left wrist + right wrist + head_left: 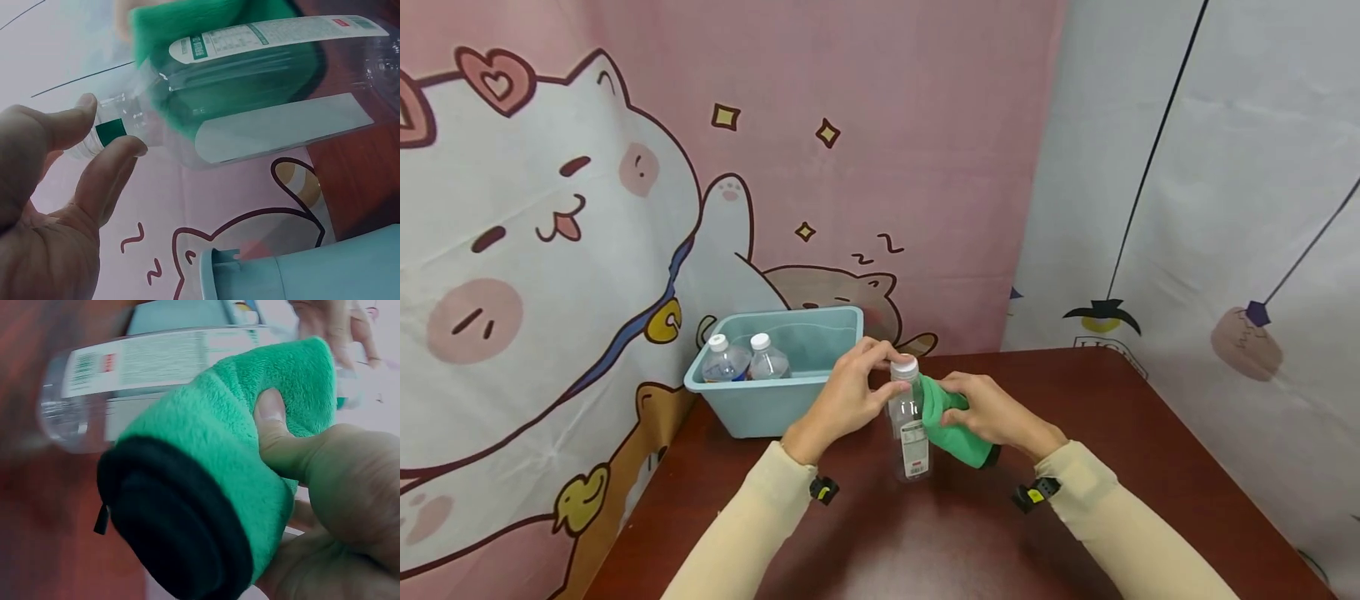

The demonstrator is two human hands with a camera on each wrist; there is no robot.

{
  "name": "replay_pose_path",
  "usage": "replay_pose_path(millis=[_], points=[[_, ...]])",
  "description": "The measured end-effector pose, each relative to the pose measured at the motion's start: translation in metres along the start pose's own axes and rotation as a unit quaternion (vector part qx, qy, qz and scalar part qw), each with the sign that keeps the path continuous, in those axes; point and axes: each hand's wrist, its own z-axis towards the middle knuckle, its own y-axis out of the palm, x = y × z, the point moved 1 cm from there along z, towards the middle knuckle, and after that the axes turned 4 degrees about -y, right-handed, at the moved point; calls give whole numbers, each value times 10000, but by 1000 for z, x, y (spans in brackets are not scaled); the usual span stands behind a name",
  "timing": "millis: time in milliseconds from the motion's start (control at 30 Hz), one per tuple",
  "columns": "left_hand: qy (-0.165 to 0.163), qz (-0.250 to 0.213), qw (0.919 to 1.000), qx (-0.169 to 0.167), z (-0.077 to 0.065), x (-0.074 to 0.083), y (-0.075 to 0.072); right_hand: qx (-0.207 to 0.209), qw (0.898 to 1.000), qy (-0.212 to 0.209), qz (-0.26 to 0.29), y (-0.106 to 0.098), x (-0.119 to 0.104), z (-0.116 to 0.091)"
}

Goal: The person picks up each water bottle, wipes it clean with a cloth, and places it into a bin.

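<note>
A clear plastic bottle (914, 442) with a white cap (905, 367) and a white printed label (162, 359) stands upright over the table. My left hand (852, 393) pinches it at the cap and neck, thumb on one side and fingers on the other. In my right hand (996, 410) is a folded green plush cloth (951, 423) with a black edge (169, 519). The cloth lies against the bottle's right side, and my right thumb presses on its fold. Through the clear wall of the bottle, the green shows in the left wrist view.
A light blue plastic bin (775, 410) stands at the back left of the dark red-brown table (1075, 500). Two white-capped clear bottles, one at the left (725, 363) and one beside it (768, 362), are inside its left part. A printed cartoon curtain (925, 167) hangs behind.
</note>
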Motion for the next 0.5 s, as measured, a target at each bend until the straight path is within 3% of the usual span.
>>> replay_pose_path(millis=[500], points=[[94,-520,9985,-165,-1,-6,-6,-750,9972,21,-70,57,25,-11]])
